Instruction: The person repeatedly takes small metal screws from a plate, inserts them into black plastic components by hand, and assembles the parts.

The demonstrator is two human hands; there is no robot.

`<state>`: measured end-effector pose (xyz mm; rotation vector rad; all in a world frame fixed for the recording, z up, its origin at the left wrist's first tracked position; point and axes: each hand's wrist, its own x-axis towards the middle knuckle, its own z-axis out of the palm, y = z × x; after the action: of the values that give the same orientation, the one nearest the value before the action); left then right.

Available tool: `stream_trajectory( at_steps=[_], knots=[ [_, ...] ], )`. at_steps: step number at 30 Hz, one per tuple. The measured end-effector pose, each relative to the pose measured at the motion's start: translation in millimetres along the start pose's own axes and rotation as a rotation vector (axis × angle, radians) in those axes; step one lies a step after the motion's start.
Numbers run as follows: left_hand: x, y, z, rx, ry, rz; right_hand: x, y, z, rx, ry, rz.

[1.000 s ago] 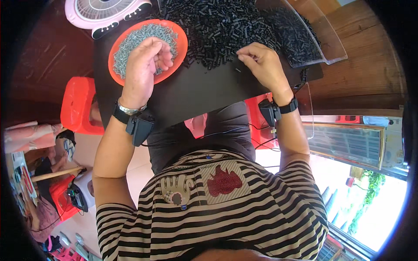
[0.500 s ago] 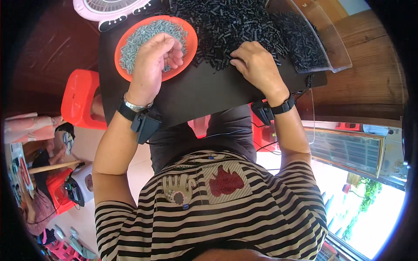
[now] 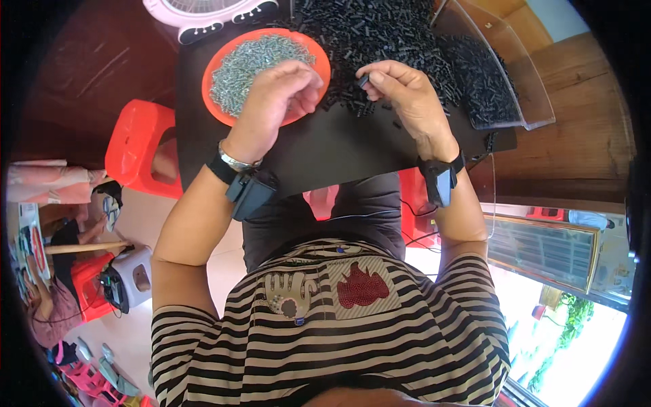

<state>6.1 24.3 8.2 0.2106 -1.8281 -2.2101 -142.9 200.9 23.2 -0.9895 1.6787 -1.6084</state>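
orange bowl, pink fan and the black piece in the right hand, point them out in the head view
Orange bowl [image 3: 321,54]: head view, on its upper right rim
Pink fan [image 3: 215,19]: head view, on its lower frame
Black piece [image 3: 364,80]: head view, on its exposed side

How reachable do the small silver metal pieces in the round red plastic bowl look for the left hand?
Yes, probably: the left hand is right at the bowl, and the pieces lie uncovered.
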Motion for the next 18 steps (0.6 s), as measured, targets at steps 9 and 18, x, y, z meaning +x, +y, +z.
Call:
stream_trajectory(
  at_steps=[9,18],
  knots=[
    [1.1,-1.2,-1.1,-0.143,0.012,-0.083,27.2,-3.4,43.5,0.068,-0.08,-0.04],
    [5.7,-11.3,-13.7,-0.285,0.019,-0.019,43.0,-8.7,61.4,-0.031,-0.033,-0.246]
  ],
)
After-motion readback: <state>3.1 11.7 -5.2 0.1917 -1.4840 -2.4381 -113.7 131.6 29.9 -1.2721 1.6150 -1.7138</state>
